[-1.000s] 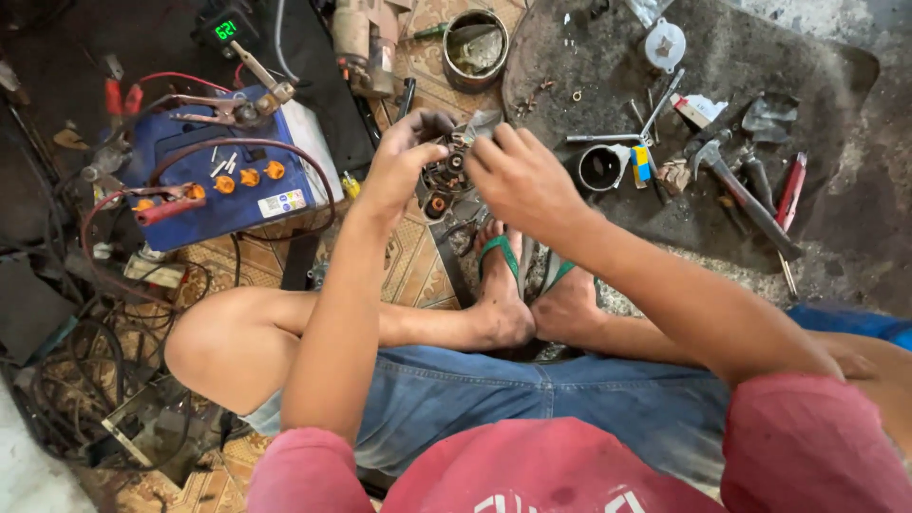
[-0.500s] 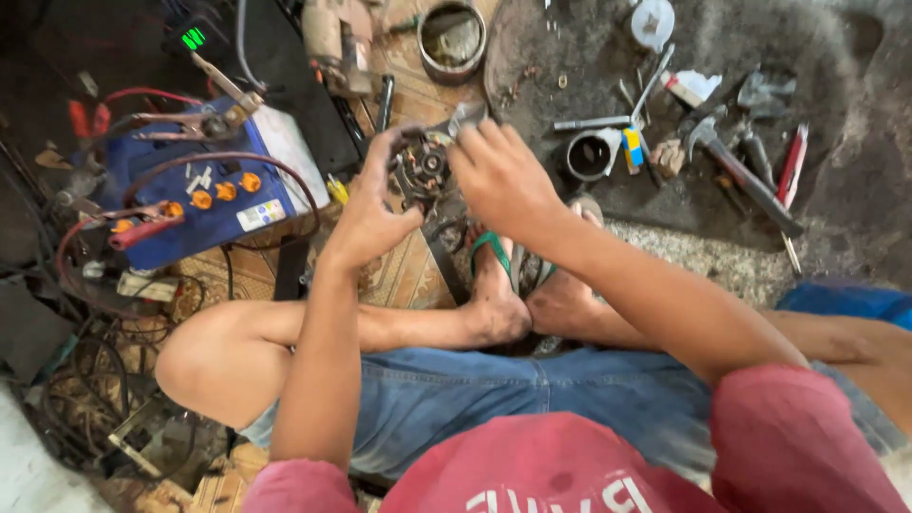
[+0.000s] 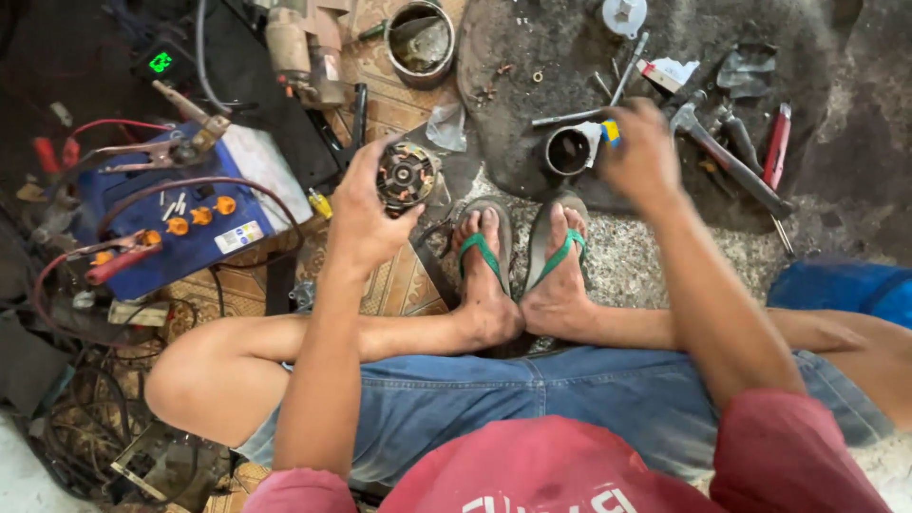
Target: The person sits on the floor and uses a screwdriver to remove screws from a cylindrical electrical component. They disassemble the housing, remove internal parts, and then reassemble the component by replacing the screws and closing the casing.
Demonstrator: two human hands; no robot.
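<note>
Cluttered workshop floor (image 3: 836, 218), tools scattered. My left hand (image 3: 366, 223) is closed round a round motor part (image 3: 407, 177), held up above the feet. My right hand (image 3: 641, 157) reaches over a short metal cylinder (image 3: 568, 150); its grip I cannot tell.

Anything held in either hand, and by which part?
Left hand grips the round motor part by its rim. Right hand reaches among the tools; its hold cannot be told.

Blue battery (image 3: 180, 223), green-strapped sandals (image 3: 518, 252) — perhaps copper-toned motor part (image 3: 407, 178).
</note>
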